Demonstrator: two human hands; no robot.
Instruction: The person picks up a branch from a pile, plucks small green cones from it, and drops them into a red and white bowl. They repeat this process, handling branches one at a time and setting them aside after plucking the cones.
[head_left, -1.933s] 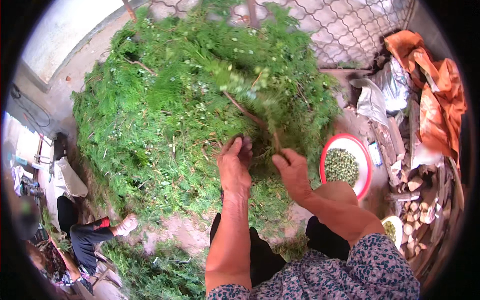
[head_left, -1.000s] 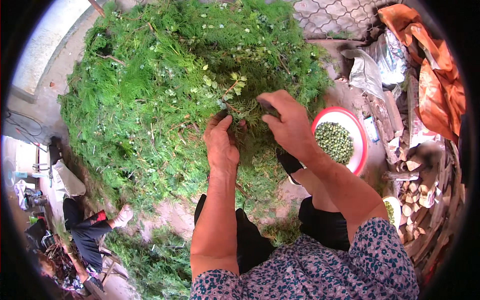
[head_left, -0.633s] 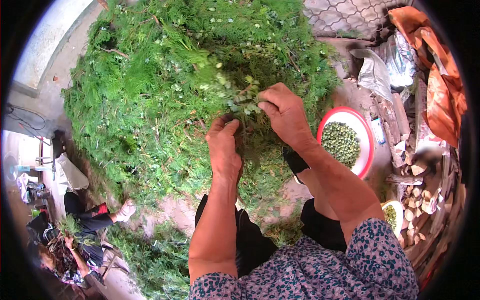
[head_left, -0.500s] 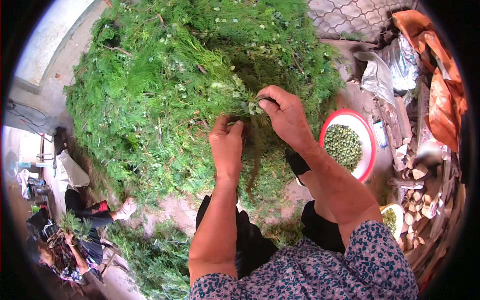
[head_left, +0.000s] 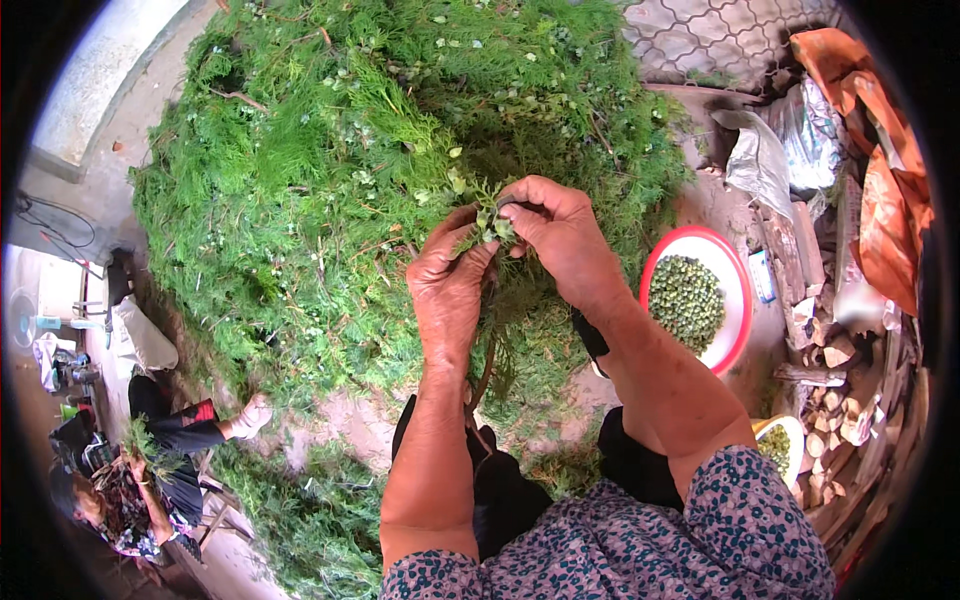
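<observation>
Both of my hands meet over a big heap of green conifer branches [head_left: 300, 220]. Between them is a conifer sprig [head_left: 492, 222] with pale green cones; its thin brown stem hangs down past my left wrist. My left hand [head_left: 450, 275] is closed round the sprig, thumb and fingers pinching it. On the right side of the same sprig, my right hand [head_left: 565, 235] has thumb and forefinger closed at the cones. To the right stands a white basin with a red rim [head_left: 747, 300], holding many small green cones [head_left: 686, 305].
A smaller pale bowl [head_left: 796, 450] of cones sits by my right elbow, beside stacked firewood [head_left: 830, 400]. Sacks [head_left: 760, 155] and an orange sheet [head_left: 885, 220] lie at right. At lower left another person [head_left: 135, 490] sits holding green sprigs. More branches [head_left: 315, 530] lie near me.
My hands have come closer together around the sprig. The left hand has moved slightly up and right, and the stem now hangs nearer my left forearm.
</observation>
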